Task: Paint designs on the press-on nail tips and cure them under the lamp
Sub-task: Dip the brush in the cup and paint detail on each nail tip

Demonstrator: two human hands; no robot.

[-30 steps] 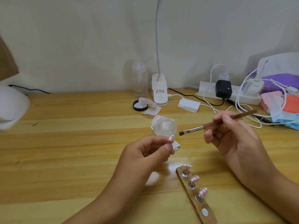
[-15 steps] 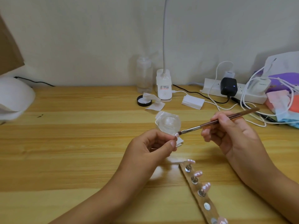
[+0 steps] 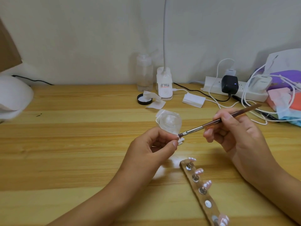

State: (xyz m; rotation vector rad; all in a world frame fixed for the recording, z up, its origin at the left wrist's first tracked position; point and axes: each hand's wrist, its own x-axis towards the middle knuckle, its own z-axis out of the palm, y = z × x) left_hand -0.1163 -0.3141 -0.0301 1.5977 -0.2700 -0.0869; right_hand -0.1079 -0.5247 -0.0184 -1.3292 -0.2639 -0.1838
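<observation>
Brown brush (image 3: 211, 123) in right hand (image 3: 236, 132), bristles at left hand's (image 3: 151, 147) pinched nail tip (image 3: 177, 137).

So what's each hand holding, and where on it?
The right hand grips the brush mid-handle. The left hand pinches something tiny between thumb and forefinger, likely a nail tip, mostly hidden.

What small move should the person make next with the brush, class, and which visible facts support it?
Probably a short, light stroke of the brush across the nail tip. The right hand grips the brush with its bristles right at the nail tip, which the left hand pinches, so painting looks due.
</observation>
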